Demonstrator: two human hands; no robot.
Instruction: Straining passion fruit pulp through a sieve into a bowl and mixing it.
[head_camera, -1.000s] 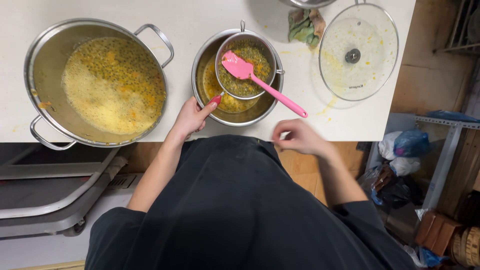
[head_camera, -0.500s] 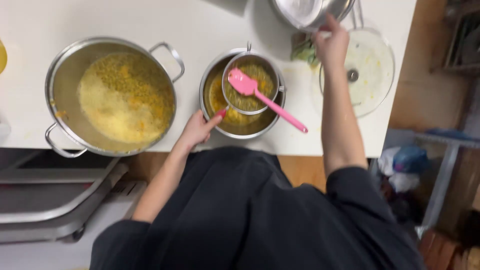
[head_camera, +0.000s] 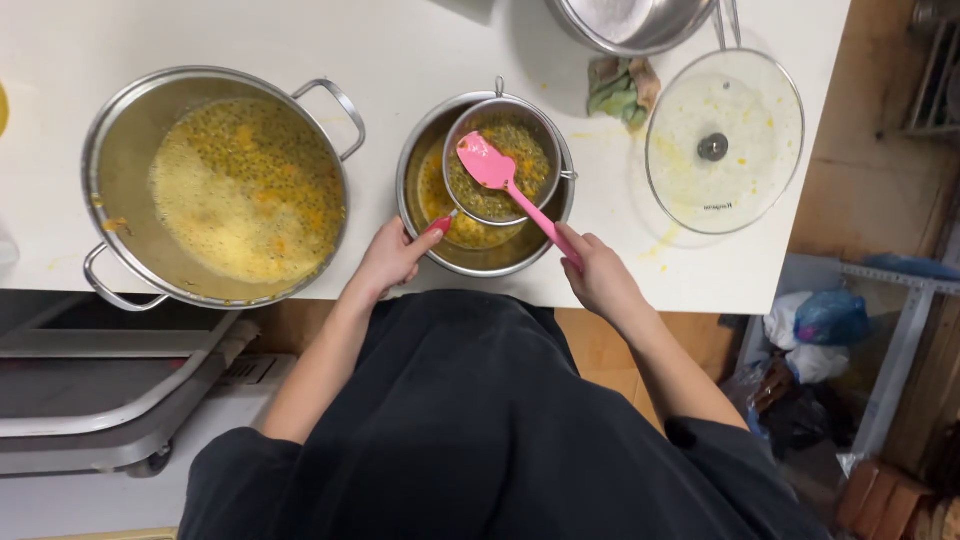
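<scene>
The pink spatula (head_camera: 510, 190) is lying near the middle of the frame, a little above centre. Its handle end is being held by the right hand (head_camera: 600, 280), whose fingers (head_camera: 575, 250) are being closed narrowly around it. The broad blade is resting inside the small metal strainer (head_camera: 500, 160), on the yellow-green seeded pulp. The long axis of the spatula is running diagonally: the blade is pointing to the upper left of the frame and the handle to the lower right.

The strainer is being kept over the smaller steel pot (head_camera: 480, 250), which is holding orange-yellow liquid. The left hand (head_camera: 395, 260) is being pressed to the lower left rim of this pot, with the fingers curled loosely on the rim and the thumb at the edge; nothing is being enclosed by it.

In the left part of the frame a large steel pot (head_camera: 130, 170) with foamy yellow pulp is standing on the white counter (head_camera: 400, 50). In the upper right a glass lid (head_camera: 725, 140) is lying flat, beside a crumpled green cloth (head_camera: 615, 90).
</scene>
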